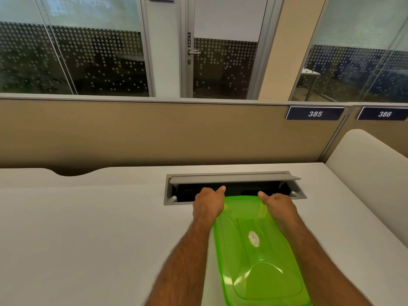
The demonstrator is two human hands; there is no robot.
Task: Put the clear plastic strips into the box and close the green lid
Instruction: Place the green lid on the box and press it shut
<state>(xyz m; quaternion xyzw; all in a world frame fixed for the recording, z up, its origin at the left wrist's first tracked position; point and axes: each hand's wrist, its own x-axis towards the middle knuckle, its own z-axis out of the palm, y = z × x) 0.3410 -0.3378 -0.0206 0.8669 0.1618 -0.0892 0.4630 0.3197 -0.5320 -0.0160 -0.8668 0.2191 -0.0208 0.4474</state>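
Green lid (254, 246): translucent, lying over the box (box and strips hidden beneath) on the desk (88, 228).
Risk: far corners may not seat if pressed unevenly.
Left hand (207, 204): fingers curled round the far-left corner.
Right hand (280, 205): gripping the far-right corner likewise.

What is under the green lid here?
The green lid covers what lies beneath; no box walls or strips can be made out through it. Both hands, left and right, grip its far corners, just before the open cable tray.
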